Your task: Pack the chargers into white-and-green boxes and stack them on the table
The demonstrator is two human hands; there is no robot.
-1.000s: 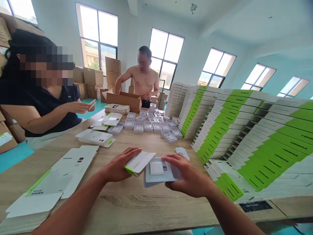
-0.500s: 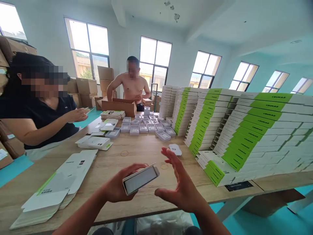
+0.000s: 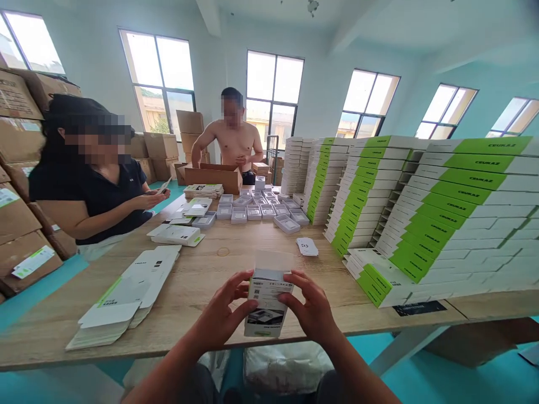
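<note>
White box (image 3: 264, 314) is upright between my two hands, just above the counter's (image 3: 202, 320) near edge, its printed side toward my camera and its top flap raised. From my remote seat I see the left hand (image 3: 229, 308) grasping it by one side, thumb across the printed face, and the right hand (image 3: 309, 306) grasping the other side in the same way. Below the near edge, a plastic-wrapped bundle (image 3: 286, 365) lies under the counter.

Toward the near left corner I have a pile of flat cartons (image 3: 138, 283), spread a little unevenly. A rubber band (image 3: 223, 252) lies past my left hand, and a few white cards (image 3: 307, 247) lie beyond the right one. Along the counter's right side, tall stacks of green-and-white boxes (image 3: 458, 202) run back from the near edge, with a short stack at their front.

By the left edge rests another white carton (image 3: 177, 234), one flap out. A co-worker (image 3: 105, 196) in a dark top is just past that edge, both hands at a thin flat piece. Farther off, clear plastic trays (image 3: 253, 212) sit close together toward the far edge, beside a brown carton (image 3: 219, 178). Behind it I see a second co-worker (image 3: 231, 140), one arm reaching into the carton.
</note>
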